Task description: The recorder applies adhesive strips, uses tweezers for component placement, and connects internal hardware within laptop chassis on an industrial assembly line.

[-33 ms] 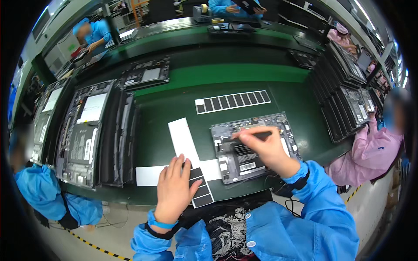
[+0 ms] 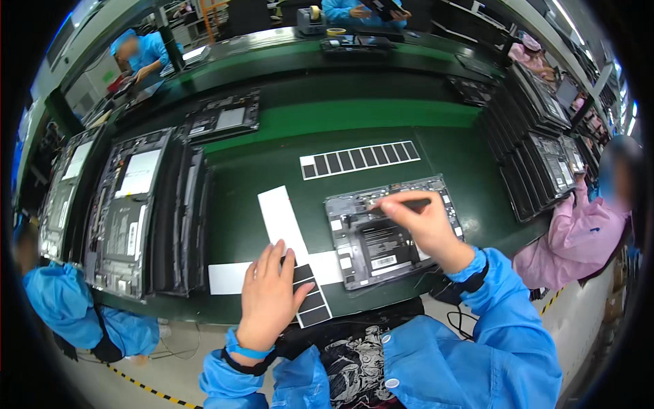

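Note:
My left hand (image 2: 264, 293) lies flat with its fingers out. It rests on a white strip with black rectangular stickers (image 2: 313, 300), which lies beside or over two blank white strips, one lengthwise (image 2: 278, 215) and one crosswise (image 2: 225, 279). Pinched in my right hand (image 2: 430, 228) is a slim dark pen-like tool (image 2: 414, 203); whether it is tweezers, I cannot tell. Its thin end points toward the upper left of an opened laptop base (image 2: 340, 262). That base lies on the table, its black battery (image 2: 383, 247) and circuit boards exposed. My right hand covers part of its right side.
Another strip of black stickers (image 2: 361, 161) lies beyond the laptop base. Laptop bases stand in rows on the left (image 2: 129, 218) and right (image 2: 538, 160). One more (image 2: 225, 117) lies at the back left. Co-workers in blue and pink sit around the green table (image 2: 238, 170).
The whole view has shifted slightly. My right hand and the tool have moved a little over the laptop base. My left hand stays on the sticker strip.

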Demonstrator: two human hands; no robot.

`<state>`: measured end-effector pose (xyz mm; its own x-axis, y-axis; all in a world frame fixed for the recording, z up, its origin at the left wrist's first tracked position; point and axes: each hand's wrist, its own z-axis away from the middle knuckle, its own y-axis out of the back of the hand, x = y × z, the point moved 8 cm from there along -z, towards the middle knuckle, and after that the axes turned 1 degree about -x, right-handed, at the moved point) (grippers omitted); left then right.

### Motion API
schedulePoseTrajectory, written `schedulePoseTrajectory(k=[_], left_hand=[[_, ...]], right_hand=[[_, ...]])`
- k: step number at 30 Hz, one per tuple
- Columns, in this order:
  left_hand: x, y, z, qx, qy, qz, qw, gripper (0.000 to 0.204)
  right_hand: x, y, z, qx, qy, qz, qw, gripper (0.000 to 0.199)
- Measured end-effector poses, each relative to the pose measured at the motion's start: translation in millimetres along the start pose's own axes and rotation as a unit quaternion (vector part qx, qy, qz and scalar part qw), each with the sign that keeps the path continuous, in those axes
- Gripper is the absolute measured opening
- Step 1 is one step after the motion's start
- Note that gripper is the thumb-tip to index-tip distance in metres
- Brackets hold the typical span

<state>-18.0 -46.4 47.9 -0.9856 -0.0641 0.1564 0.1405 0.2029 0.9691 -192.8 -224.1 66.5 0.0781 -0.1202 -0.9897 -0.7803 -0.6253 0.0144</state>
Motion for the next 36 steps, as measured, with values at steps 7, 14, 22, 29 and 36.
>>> schedulePoseTrajectory(k=[7, 14, 22, 29, 36], left_hand=[[63.0, 15.8, -69.3, -0.054, -0.198, 0.144, 0.968, 0.044], [85.7, -14.9, -84.5, -0.132, -0.271, 0.164, 0.939, 0.049], [85.3, -19.1, -83.5, -0.149, -0.275, 0.144, 0.939, 0.052], [86.5, -22.2, -83.9, -0.144, -0.274, 0.141, 0.940, 0.052], [92.0, -21.5, -89.9, -0.146, -0.251, 0.151, 0.945, 0.052]], right_hand=[[25.4, 59.2, -23.2, 0.044, -0.110, -0.026, 0.993, 0.025], [41.7, 43.2, -20.1, -0.019, -0.176, -0.056, 0.983, 0.024], [49.3, 44.1, -22.4, 0.000, -0.206, -0.026, 0.978, 0.025], [52.2, 48.1, -21.4, 0.042, -0.206, -0.066, 0.975, 0.024], [49.7, 46.0, -23.5, 0.030, -0.199, -0.057, 0.978, 0.024]])
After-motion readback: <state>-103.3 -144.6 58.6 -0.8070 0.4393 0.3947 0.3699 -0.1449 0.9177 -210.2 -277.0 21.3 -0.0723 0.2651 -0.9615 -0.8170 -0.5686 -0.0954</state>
